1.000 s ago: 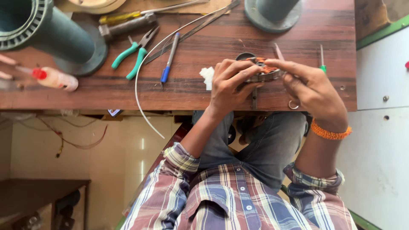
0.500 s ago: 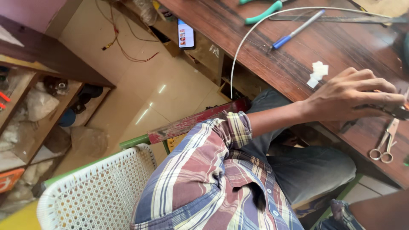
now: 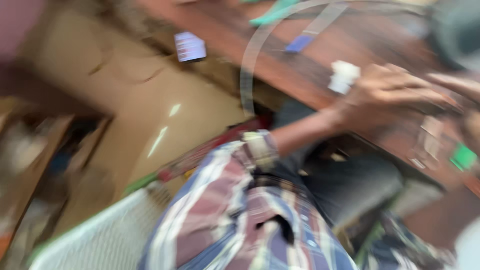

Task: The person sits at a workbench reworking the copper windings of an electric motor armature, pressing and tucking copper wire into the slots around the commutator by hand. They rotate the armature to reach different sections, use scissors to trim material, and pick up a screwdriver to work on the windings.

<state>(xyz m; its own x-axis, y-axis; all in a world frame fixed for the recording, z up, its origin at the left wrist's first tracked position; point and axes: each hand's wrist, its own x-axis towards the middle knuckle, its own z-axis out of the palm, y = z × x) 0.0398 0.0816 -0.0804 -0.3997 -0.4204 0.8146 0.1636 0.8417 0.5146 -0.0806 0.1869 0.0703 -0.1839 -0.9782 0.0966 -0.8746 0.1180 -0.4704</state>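
Observation:
The view is heavily motion-blurred. My left hand (image 3: pixel 392 92) reaches over the edge of the brown wooden table (image 3: pixel 310 75), fingers pointing right. Whatever lies under its fingers is smeared beyond telling. Part of my right hand (image 3: pixel 457 85) shows at the right edge, close to the left hand's fingertips, and its grip is unreadable. A small white piece (image 3: pixel 344 76) lies on the table just left of my left hand. Blurred scissors (image 3: pixel 429 142) lie below the hands, near a green-handled tool (image 3: pixel 462 156).
A blue pen (image 3: pixel 300 44), green-handled pliers (image 3: pixel 275 11) and a curved white wire (image 3: pixel 248 70) lie further back on the table. A white lattice basket (image 3: pixel 100 240) stands on the floor at lower left, beside wooden shelves (image 3: pixel 30 165). My checked shirt fills the bottom centre.
The camera has swung left and tilted, turning the table diagonal and bringing the floor, the shelves and the basket into view. The hands stay at the table's edge. The picture is now blurred.

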